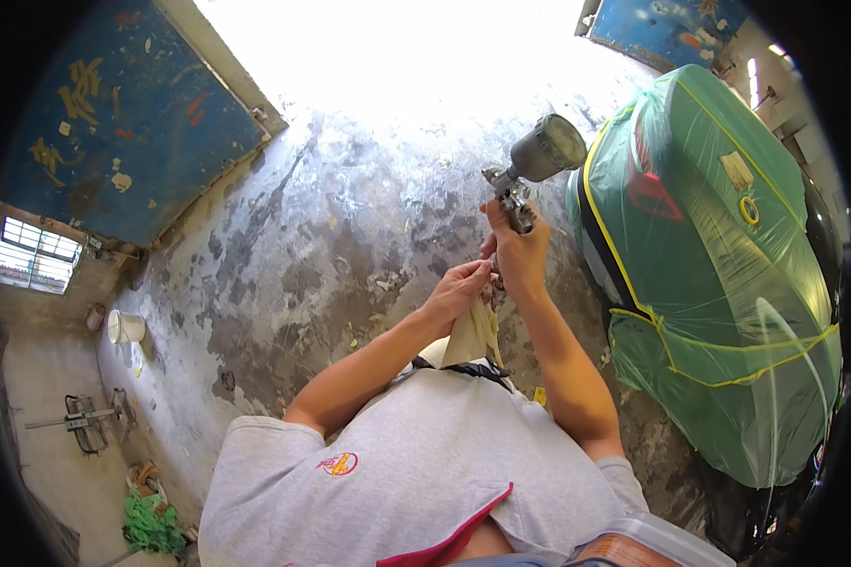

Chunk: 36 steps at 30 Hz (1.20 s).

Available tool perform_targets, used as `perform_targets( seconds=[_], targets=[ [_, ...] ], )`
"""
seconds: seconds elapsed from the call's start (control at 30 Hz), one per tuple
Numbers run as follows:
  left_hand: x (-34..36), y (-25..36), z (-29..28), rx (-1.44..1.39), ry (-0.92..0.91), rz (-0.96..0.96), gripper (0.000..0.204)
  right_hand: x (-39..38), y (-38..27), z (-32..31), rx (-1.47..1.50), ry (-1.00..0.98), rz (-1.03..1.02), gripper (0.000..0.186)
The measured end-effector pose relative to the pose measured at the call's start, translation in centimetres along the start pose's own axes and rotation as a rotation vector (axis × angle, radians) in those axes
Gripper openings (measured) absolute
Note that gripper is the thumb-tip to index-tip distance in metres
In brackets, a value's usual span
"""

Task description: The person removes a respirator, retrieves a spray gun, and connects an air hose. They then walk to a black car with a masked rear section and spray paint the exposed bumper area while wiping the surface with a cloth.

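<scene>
My right hand point(518, 253) grips the handle of a metal spray gun point(529, 170) and holds it up in front of me. A round grey cup tops the gun. My left hand point(459, 291) sits just below and left of the right one. It holds a pale cloth point(473, 335) against the gun's lower handle. The cloth hangs down toward my chest. Both forearms rise from my grey shirt at the bottom of the view.
A car point(719, 274) wrapped in green masking film and yellow tape stands at the right. The stained concrete floor point(331, 255) spreads ahead. A white bucket point(126, 327) sits at the left, with a blue wall point(132, 123) behind it. A metal stand and green rags lie lower left.
</scene>
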<state>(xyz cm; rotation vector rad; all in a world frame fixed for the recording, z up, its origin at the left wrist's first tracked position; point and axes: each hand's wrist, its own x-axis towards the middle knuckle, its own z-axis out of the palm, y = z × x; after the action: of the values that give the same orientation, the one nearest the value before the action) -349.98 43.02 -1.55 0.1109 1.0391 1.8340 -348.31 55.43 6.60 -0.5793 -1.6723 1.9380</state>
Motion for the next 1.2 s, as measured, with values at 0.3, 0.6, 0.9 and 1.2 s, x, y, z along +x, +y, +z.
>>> perform_targets(
  seconds=[0.3, 0.6, 0.9, 1.2],
  targets=[
    [0.4, -0.3, 0.2, 0.099, -0.025, -0.006, 0.025, 0.2, 0.3, -1.2, -0.097, -0.016, -0.005, 0.024],
    [0.7, -1.1, 1.3, 0.114, -0.016, -0.109, 0.026, -0.1, 0.7, -3.7, 0.009, -0.035, -0.026, 0.025],
    [1.9, -4.6, 2.8, 0.289, 0.039, -0.072, 0.031, -0.9, 2.0, -8.7, 0.018, -0.077, -0.056, 0.025],
    [2.0, -5.2, 1.9, 0.537, 0.237, -0.263, 0.036, -2.1, 5.0, -17.2, 0.119, -0.116, 0.177, 0.031]
  ],
)
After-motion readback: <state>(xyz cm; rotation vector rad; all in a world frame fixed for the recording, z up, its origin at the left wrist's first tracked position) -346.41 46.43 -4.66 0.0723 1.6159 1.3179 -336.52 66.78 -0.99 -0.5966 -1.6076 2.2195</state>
